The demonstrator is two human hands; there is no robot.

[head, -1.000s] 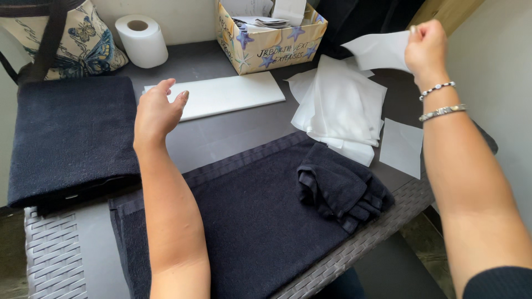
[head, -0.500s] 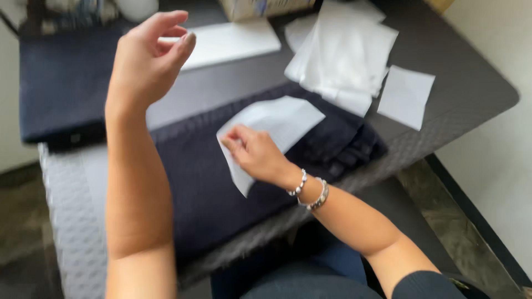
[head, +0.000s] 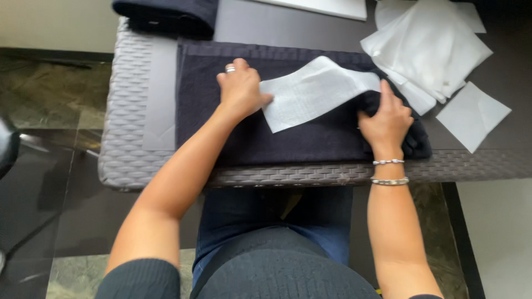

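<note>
two hands (head: 241, 88), white sheet (head: 310, 94) lying crosswise

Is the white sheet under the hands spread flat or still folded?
Mostly spread: the white sheet lies open on the dark towel, left hand pressing one end, its right end curling by the right hand.

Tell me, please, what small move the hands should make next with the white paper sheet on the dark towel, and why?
Probably press the white paper sheet flat. Its right end arches over the small folded dark cloth under the right hand, while the left hand pins its left edge on the spread dark towel.
</note>
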